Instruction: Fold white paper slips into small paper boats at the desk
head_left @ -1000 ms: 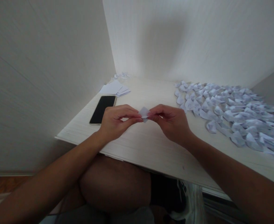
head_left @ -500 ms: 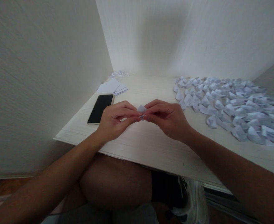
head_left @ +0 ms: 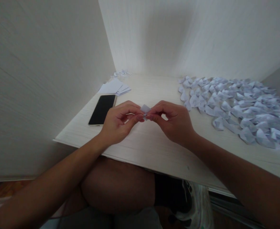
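Note:
A small folded piece of white paper is held above the middle of the table. My left hand pinches its left side between thumb and fingers. On its right side, my right hand grips it the same way, thumb below and fingers above. The fingertips hide most of the paper; a pointed corner sticks up between them. Just left of my left hand lies a smartphone with a dark screen.
Many small folded paper pieces cover the right side of the white table. Flat paper sheets lie at the back left, with small paper scraps behind them. Walls rise at the left and the back.
The fingers have shifted slightly on the folded paper, and my right thumb and forefinger are bowed farther apart behind the pinch. The paper stays in both hands.

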Tool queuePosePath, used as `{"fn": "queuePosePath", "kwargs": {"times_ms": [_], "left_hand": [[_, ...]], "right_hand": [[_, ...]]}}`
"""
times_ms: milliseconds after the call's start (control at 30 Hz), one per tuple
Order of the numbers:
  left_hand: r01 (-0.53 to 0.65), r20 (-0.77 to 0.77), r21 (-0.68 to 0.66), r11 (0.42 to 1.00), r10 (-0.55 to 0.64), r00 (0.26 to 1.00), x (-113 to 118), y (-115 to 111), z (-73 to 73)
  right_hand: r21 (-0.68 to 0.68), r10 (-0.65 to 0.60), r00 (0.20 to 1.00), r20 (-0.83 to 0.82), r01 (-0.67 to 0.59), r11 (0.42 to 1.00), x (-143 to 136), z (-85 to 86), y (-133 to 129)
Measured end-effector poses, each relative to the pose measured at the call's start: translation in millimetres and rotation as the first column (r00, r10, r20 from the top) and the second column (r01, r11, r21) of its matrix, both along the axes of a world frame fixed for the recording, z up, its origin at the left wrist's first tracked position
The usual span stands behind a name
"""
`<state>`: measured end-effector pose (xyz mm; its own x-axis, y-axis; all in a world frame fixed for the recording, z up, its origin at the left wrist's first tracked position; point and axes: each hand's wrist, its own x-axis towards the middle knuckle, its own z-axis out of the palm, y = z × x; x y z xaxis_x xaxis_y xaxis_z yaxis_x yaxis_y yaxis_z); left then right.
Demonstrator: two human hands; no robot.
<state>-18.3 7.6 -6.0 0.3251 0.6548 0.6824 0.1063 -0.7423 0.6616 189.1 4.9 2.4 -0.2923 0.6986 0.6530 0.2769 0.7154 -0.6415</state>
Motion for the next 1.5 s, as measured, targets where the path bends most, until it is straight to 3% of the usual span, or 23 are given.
{"fn": "queuePosePath", "kwargs": {"times_ms": [333, 667, 867, 1067, 1300, 1500], "left_hand": [[-0.045, 0.043, -0.129, 0.991, 0.051, 0.998, 2, -2, -2.5], [-0.210, -0.110, 0.109, 0.972, 0.222, 0.969, 0, -2, -3.9], [-0.170, -0.042, 0.058, 0.984, 0.173, 0.984, 3, -1, -4.9], [-0.124, 0.026, -0.040, 0.991, 0.125, 0.992, 4, 1, -7.0], [-0.082, 0.016, -0.213, 0.973, 0.088, 0.996, 1, 4, -4.5], [-0.038, 0.012, -0.294, 0.955, 0.043, 0.999, -1, 3, 1.5]], "right_hand": [[0.167, -0.143, 0.983, 0.113, 0.124, 0.978, 5, 0.0, 0], [0.224, -0.161, 0.977, 0.139, 0.127, 0.966, 1, 1.8, 1], [0.028, -0.190, 0.981, 0.046, 0.189, 0.982, -4, 0.7, -4], [-0.212, -0.132, 0.981, -0.145, 0.100, 0.972, -6, -8.8, 2], [-0.451, -0.017, 0.959, -0.282, -0.117, 0.885, -4, -6.5, 8], [-0.543, 0.037, 0.969, -0.243, -0.168, 0.823, 0, -5.5, 10]]}}
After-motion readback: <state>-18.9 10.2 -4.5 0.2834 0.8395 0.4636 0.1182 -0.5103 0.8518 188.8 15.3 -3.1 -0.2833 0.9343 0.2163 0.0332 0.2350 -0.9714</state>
